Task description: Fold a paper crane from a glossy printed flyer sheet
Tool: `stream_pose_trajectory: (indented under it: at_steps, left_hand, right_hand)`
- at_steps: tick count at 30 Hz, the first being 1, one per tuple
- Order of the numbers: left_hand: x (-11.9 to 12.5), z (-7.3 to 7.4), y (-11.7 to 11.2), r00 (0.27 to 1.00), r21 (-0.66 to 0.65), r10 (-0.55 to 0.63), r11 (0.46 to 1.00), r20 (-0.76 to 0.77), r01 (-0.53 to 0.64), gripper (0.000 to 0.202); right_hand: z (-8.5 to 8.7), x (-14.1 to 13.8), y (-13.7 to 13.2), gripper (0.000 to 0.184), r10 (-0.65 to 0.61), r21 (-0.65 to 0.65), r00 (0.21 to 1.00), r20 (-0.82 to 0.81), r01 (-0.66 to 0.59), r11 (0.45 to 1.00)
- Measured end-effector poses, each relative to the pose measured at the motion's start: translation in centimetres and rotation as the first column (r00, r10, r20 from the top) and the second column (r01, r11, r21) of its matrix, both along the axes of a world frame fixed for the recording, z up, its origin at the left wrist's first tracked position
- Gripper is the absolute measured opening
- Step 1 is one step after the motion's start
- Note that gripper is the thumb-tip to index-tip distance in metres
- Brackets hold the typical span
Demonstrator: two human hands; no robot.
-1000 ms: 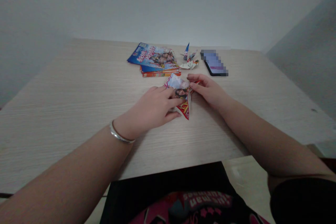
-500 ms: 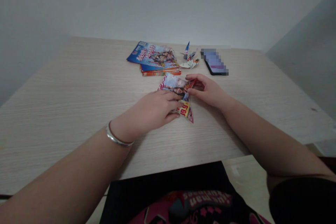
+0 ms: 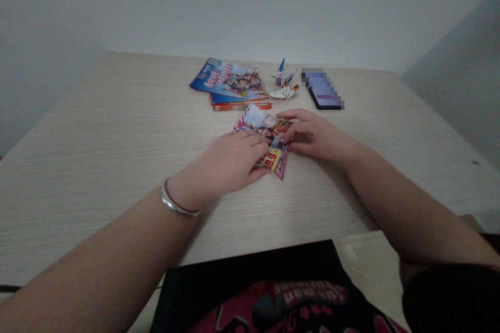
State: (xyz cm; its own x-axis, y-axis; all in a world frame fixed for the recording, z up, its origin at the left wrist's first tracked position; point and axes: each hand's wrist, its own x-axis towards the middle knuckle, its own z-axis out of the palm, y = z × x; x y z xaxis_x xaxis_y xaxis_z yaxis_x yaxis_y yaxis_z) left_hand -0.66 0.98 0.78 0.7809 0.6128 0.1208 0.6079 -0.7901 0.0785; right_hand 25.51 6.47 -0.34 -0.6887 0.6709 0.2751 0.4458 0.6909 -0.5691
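Observation:
A folded piece of colourful printed paper (image 3: 269, 140) lies on the wooden table (image 3: 117, 130) between my hands. My left hand (image 3: 230, 161), a silver bracelet on its wrist, rests palm down on the paper's left part, fingers pressing it flat. Fingers of my right hand (image 3: 312, 132) pinch the paper's right edge. A red point of the paper sticks out toward me below my left fingers.
Behind the paper sits a stack of colourful leaflets (image 3: 230, 86). To its right stand a small folded paper crane (image 3: 284, 86) and a dark phone (image 3: 322, 92). Pale walls close off the table at the back and right.
The paper's upper flap has been spread open to the left and pressed flatter. My right hand has shifted slightly down onto the paper's right edge.

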Motion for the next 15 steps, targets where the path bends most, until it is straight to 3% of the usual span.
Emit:
stream_pose_trajectory:
  at_steps: [10, 15]
  left_hand:
    - [-0.05, 0.02, -0.10, 0.999, -0.035, 0.006, 0.999, 0.049, -0.004, 0.034]
    - [0.04, 0.14, -0.24, 0.999, -0.042, 0.005, 0.999, 0.038, -0.004, 0.032]
  right_hand:
    - [0.14, -0.07, 0.52, 0.013, 0.056, 0.031, 0.998, 0.022, -0.057, 0.998]
    - [0.29, -0.33, 0.52, 0.009, 0.165, 0.075, 0.985, 0.055, -0.169, 0.983]
